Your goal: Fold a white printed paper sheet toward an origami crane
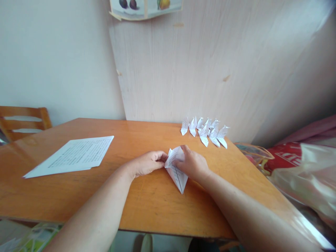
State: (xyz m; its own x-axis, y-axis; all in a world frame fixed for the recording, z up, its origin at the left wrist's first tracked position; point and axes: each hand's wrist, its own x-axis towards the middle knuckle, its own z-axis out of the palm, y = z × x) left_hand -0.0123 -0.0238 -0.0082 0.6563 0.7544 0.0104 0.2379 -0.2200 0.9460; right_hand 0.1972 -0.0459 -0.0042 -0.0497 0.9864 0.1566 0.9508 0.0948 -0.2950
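A folded piece of printed white paper (179,176) lies near the middle of the wooden table (147,210), its long point towards the front edge. At its upper left edge, my left hand (148,163) pinches the paper between thumb and fingers. My right hand (194,164) grips it from the right, thumb on the printed face and index finger at the top edge. Part of the paper is hidden under the right hand.
Several folded paper figures (204,132) stand at the back right of the table. A stack of printed sheets (76,155) lies at the left. Bags (301,171) are beyond the right edge, a wooden chair (23,119) at far left. A wall rises behind.
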